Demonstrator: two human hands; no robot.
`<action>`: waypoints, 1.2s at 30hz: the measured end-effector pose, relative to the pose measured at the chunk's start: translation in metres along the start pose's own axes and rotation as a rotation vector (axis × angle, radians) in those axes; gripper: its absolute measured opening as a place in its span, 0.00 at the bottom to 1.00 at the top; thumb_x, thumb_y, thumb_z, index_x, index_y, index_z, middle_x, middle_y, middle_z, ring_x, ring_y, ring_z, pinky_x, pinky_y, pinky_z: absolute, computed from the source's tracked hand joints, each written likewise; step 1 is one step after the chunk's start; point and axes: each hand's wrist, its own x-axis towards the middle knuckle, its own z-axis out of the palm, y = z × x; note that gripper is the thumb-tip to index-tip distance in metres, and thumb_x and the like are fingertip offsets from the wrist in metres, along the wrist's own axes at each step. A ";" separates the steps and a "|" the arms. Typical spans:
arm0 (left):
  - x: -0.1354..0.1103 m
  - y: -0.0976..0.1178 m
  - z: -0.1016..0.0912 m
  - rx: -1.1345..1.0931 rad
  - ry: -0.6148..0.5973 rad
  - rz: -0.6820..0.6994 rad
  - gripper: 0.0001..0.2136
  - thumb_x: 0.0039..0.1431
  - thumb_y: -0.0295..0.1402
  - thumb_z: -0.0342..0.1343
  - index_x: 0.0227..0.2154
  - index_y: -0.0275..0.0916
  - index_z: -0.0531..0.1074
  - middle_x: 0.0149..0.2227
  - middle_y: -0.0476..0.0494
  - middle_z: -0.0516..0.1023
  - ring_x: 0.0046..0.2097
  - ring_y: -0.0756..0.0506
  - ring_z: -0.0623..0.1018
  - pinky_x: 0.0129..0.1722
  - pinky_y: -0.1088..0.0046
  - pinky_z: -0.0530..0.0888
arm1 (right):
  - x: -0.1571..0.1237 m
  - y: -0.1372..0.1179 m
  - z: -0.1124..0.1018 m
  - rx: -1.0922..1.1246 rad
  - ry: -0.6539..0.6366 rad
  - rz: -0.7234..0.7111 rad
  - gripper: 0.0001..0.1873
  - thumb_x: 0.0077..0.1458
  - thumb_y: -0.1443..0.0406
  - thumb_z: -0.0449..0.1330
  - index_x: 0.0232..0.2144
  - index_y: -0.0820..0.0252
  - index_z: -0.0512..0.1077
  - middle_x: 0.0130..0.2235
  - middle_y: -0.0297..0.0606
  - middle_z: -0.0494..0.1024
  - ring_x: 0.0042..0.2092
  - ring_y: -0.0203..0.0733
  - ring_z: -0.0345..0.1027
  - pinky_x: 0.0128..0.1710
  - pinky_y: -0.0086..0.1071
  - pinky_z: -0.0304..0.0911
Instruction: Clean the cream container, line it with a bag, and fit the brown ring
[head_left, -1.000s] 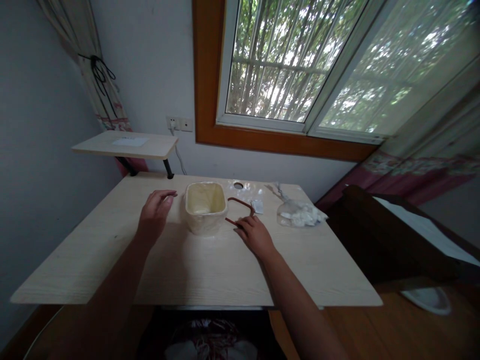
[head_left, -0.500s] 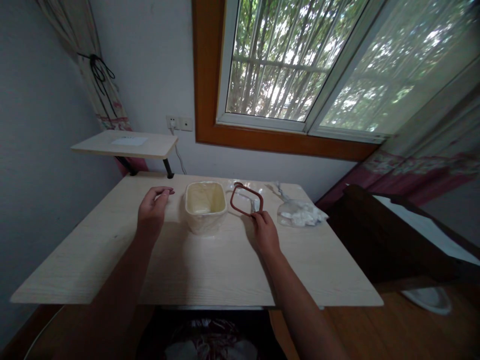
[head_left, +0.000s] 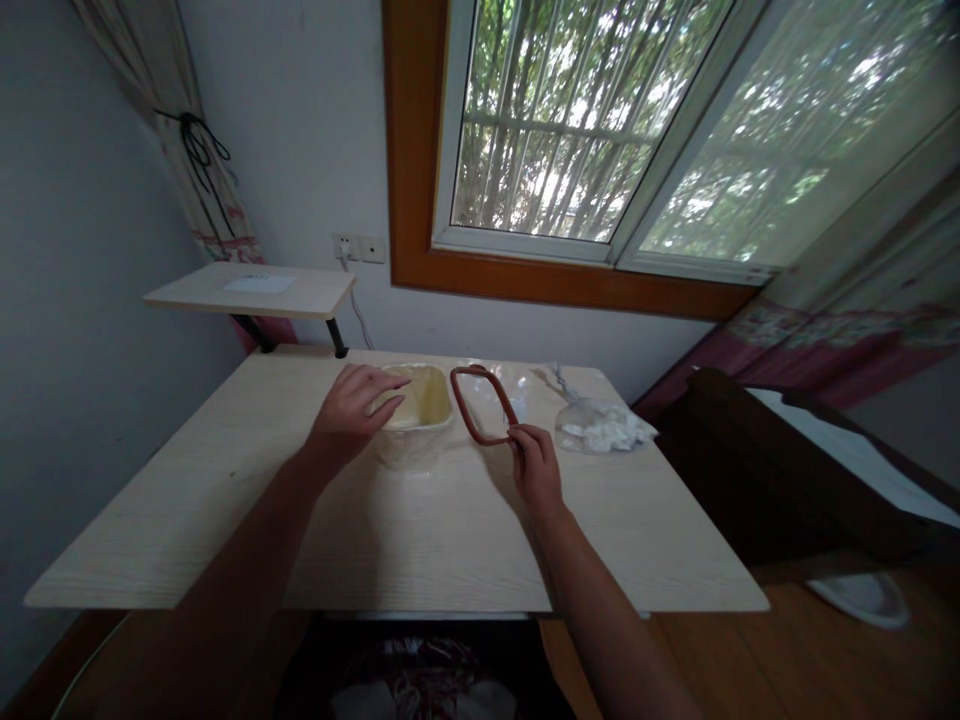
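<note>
In my right hand (head_left: 535, 462) is a brown rounded-square ring (head_left: 459, 408), gripped at its near right corner and held tilted above the table. It looks like the rim of a bin. My left hand (head_left: 351, 415) is empty, thumb and fingers apart, over the left side of a cream, square-mouthed bin (head_left: 416, 446). A thin clear plastic liner appears to wrap the bin's walls and edge. The hand hides the bin's left rim; whether it touches the bin I cannot tell.
Right of the ring lies a clear plastic bag (head_left: 604, 426) of white crumpled pieces. Clear film (head_left: 525, 384) lies behind the ring. A raised shelf (head_left: 315, 287) with a paper (head_left: 260, 284) stands at the back left of the table (head_left: 450, 550). A dark piece of furniture (head_left: 795, 470) is on the right.
My left hand has moved right from beside the bin to over its left side, and its fingers have spread. The ring in my right hand has turned and shifted slightly left.
</note>
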 end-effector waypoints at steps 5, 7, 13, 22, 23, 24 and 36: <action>-0.001 0.019 0.010 -0.013 -0.136 0.176 0.15 0.65 0.36 0.59 0.53 0.45 0.76 0.48 0.39 0.76 0.50 0.42 0.74 0.53 0.58 0.72 | -0.006 0.001 0.003 0.007 -0.041 -0.041 0.16 0.67 0.67 0.55 0.53 0.49 0.73 0.49 0.42 0.75 0.52 0.46 0.71 0.53 0.44 0.72; -0.004 0.028 0.014 -0.008 -0.211 0.215 0.16 0.63 0.37 0.61 0.53 0.47 0.76 0.51 0.39 0.75 0.52 0.40 0.73 0.53 0.57 0.72 | -0.008 0.001 0.003 -0.003 -0.048 -0.047 0.16 0.66 0.67 0.56 0.54 0.49 0.73 0.49 0.42 0.75 0.52 0.46 0.71 0.52 0.44 0.72; -0.011 0.047 0.022 0.071 -0.332 0.244 0.13 0.62 0.38 0.62 0.49 0.47 0.78 0.51 0.40 0.75 0.51 0.40 0.74 0.53 0.56 0.71 | -0.012 -0.002 0.001 -0.016 -0.052 -0.060 0.16 0.65 0.67 0.58 0.53 0.48 0.74 0.49 0.41 0.76 0.51 0.46 0.72 0.51 0.44 0.72; -0.004 0.034 0.007 0.144 -0.414 0.333 0.14 0.65 0.36 0.59 0.52 0.49 0.75 0.54 0.45 0.78 0.51 0.40 0.72 0.50 0.59 0.68 | -0.009 -0.007 -0.001 -0.032 -0.008 -0.110 0.13 0.65 0.67 0.58 0.49 0.49 0.76 0.46 0.40 0.78 0.48 0.45 0.74 0.48 0.43 0.75; -0.003 0.032 0.004 0.138 -0.415 0.335 0.13 0.66 0.35 0.58 0.52 0.50 0.75 0.53 0.46 0.79 0.50 0.41 0.72 0.50 0.59 0.68 | -0.010 -0.008 -0.001 -0.033 -0.014 -0.110 0.12 0.65 0.66 0.58 0.49 0.50 0.76 0.46 0.41 0.78 0.48 0.46 0.74 0.48 0.43 0.75; -0.002 0.030 0.001 0.132 -0.412 0.334 0.12 0.67 0.33 0.57 0.51 0.50 0.76 0.51 0.46 0.80 0.49 0.41 0.72 0.50 0.60 0.67 | -0.010 -0.008 -0.002 -0.032 -0.026 -0.108 0.12 0.65 0.66 0.58 0.48 0.50 0.76 0.46 0.41 0.78 0.48 0.46 0.74 0.49 0.43 0.75; -0.003 0.034 -0.005 0.119 -0.384 0.369 0.06 0.68 0.33 0.56 0.43 0.47 0.77 0.45 0.48 0.81 0.45 0.43 0.71 0.46 0.63 0.65 | -0.003 -0.015 -0.006 -0.014 -0.010 -0.223 0.22 0.65 0.71 0.58 0.59 0.47 0.69 0.54 0.44 0.74 0.55 0.47 0.71 0.54 0.45 0.73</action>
